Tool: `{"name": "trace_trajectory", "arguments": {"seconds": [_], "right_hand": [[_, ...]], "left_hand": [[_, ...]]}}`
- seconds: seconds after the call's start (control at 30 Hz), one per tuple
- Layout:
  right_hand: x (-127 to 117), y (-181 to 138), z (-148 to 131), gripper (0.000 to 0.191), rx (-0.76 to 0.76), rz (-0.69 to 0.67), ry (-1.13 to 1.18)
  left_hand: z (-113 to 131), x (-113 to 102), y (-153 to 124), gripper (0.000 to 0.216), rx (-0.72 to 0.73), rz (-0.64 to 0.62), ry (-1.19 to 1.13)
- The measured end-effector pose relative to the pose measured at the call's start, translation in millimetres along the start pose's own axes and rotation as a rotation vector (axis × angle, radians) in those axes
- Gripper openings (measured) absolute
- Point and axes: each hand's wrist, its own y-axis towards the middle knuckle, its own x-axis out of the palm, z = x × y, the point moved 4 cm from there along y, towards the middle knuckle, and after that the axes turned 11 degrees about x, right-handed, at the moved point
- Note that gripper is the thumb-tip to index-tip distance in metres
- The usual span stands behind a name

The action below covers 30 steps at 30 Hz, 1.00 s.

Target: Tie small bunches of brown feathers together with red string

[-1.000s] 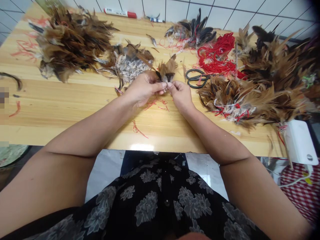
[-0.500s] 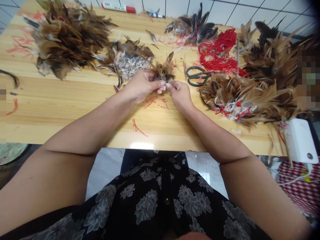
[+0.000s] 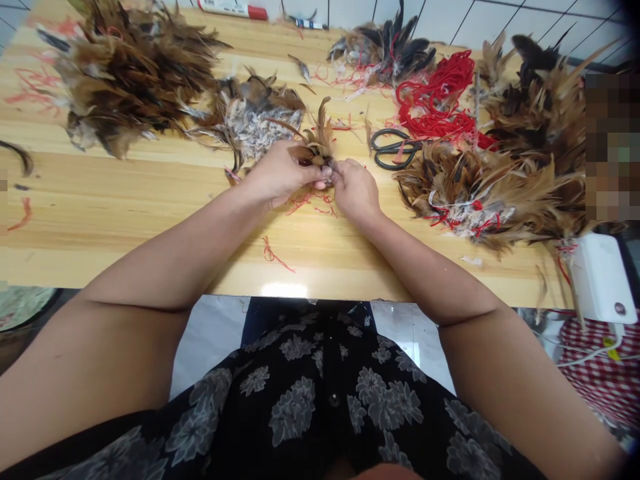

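Note:
A small bunch of brown feathers [image 3: 319, 137] stands up between my two hands over the wooden table [image 3: 125, 200]. My left hand [image 3: 285, 172] is closed round its base from the left. My right hand [image 3: 353, 188] pinches the same base from the right, fingertips meeting the left hand's. Bits of red thread [image 3: 313, 202] lie on the table just under the hands.
Large heaps of brown feathers lie at the far left [image 3: 125, 67], behind the hands [image 3: 253, 120] and along the right [image 3: 500, 180]. Black scissors [image 3: 393, 148] and a tangle of red cord [image 3: 435, 100] sit right of the hands. A white box [image 3: 597, 277] overhangs the right edge.
The feather bunch has narrowed and turned more upright as both hands closed tighter on its base. The view has shifted slightly down.

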Motion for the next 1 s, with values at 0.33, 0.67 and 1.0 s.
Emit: {"name": "trace_trajectory", "arguments": {"seconds": [0.33, 0.67, 1.0], "right_hand": [[-5.8, -6.1, -16.1, 0.013, 0.002, -0.047, 0.140], [2.8, 3.7, -3.0, 0.027, -0.115, -0.040, 0.194], [3.2, 5.3, -1.9, 0.038, -0.135, -0.034, 0.193]], "left_hand": [[8.6, -8.0, 8.5, 0.041, 0.013, 0.012, -0.149], [9.3, -9.2, 7.6, 0.040, -0.334, 0.156, -0.433], [6.8, -6.9, 5.1, 0.032, -0.370, 0.103, -0.391]]}}
